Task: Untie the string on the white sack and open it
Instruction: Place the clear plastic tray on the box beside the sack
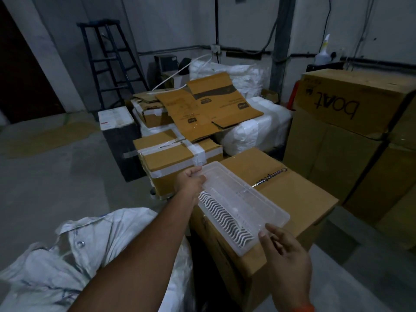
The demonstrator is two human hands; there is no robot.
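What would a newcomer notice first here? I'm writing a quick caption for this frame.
First, the clear plastic tray lying on a cardboard box at centre, with the left hand holding its far end and the right hand at its near end. Next, the white sack at lower left, under the left forearm.

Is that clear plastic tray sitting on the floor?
No, the clear plastic tray lies on top of a cardboard box, with the left hand and right hand at its ends.
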